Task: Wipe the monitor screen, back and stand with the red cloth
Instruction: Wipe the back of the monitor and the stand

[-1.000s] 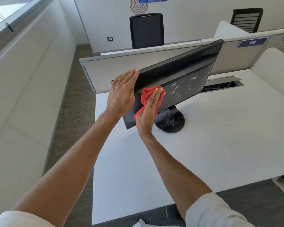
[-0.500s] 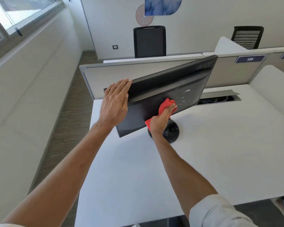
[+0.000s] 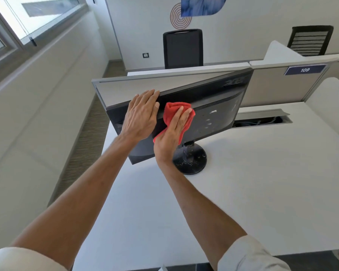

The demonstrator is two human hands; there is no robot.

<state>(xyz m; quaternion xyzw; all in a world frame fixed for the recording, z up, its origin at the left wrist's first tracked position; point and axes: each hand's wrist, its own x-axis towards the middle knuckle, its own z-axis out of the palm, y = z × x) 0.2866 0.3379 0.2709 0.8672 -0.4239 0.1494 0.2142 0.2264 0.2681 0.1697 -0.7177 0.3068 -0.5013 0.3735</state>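
Observation:
A black monitor [image 3: 213, 106] stands turned on the white desk, its back panel facing me and tilted. Its round black stand base [image 3: 192, 161] is speckled with dust. My left hand [image 3: 140, 116] lies flat with straight fingers on the monitor's upper left edge, steadying it. My right hand [image 3: 170, 135] presses the bunched red cloth [image 3: 174, 112] flat against the back panel, just right of my left hand, fingers straight over the cloth. The screen side is hidden from me.
The white desk [image 3: 262, 182] stretches to the right and toward me. A grey partition [image 3: 164, 83] runs behind the monitor, with an open cable tray [image 3: 262, 120] at its foot. Two black chairs [image 3: 182, 48] stand beyond. A low wall borders the left.
My right hand has swept the red cloth from low near the stand neck up and left to the upper back panel beside my left hand. My left hand keeps its place on the top edge.

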